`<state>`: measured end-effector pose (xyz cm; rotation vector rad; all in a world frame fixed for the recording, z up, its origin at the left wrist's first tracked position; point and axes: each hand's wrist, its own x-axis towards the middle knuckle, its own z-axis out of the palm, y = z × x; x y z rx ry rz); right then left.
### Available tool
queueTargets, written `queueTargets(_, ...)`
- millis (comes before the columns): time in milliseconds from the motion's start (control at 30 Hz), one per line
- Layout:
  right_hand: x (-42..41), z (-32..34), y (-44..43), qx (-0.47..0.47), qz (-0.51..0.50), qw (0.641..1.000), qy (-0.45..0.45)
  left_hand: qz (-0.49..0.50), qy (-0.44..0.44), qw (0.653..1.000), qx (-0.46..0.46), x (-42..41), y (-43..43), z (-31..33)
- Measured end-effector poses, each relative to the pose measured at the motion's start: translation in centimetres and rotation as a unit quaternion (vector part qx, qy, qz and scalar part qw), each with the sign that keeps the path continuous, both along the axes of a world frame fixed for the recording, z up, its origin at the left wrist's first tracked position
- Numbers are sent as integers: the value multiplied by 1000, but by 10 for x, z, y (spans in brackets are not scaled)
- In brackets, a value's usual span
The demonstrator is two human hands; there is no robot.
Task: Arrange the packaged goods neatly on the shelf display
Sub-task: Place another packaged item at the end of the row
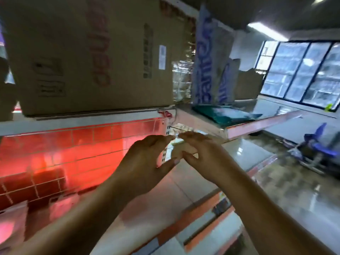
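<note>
Both my hands are raised in front of the shelf unit, and the picture is blurred by motion. A small pale pack (181,150) sits between them. My left hand (147,159) grips its left side, fingers curled over the top and thumb underneath. My right hand (204,153) grips the right side the same way. Rows of red packaged goods (55,153) fill the shelf level to the left of my hands. The pack is held at the right end of that row, beside a white perforated shelf upright (166,129).
A large cardboard box (88,52) stands on the top shelf above the red goods. Tall blue-and-white bags (204,61) and a flat green packet (220,115) lie further right. An orange-edged shelf board (257,126) juts out. A blue seat (320,144) stands on the glossy floor below windows (303,70).
</note>
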<state>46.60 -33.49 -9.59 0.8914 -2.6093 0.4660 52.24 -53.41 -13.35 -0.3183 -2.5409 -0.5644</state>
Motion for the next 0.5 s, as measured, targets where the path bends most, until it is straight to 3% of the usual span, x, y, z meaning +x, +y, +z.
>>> queueTargets(233, -3, 42, 186, -28, -86, 994, 65, -80, 50, 996, 0, -40, 161, 62)
queueTargets(500, -10, 74, 350, -23, -144, 986, 84, -78, 67, 995, -2, -82, 302, 97)
